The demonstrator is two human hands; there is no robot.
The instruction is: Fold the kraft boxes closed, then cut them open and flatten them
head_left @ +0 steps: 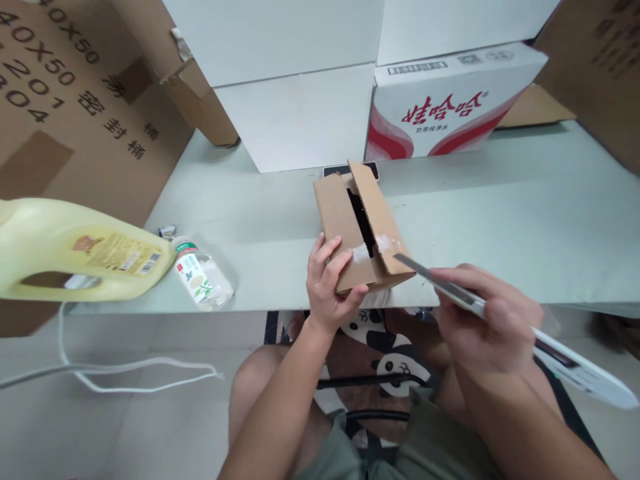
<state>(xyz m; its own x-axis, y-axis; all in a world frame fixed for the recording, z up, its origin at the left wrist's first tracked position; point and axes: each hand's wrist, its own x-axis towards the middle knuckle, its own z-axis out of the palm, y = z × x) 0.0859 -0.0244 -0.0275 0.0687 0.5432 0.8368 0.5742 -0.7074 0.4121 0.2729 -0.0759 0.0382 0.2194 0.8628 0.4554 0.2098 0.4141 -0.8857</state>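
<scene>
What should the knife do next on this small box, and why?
Probably draw the utility knife back clear and lift the raised flap. The clear tape looks already parted at the seam, one flap stands up with a dark gap beneath, and the left hand steadies the small cardboard box.

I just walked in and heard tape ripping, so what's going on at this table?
A seated person steadies a small cardboard box with the left hand near the table edge. The right hand holds a utility knife, blade tip at the taped seam. One flap is already lifted.
</scene>
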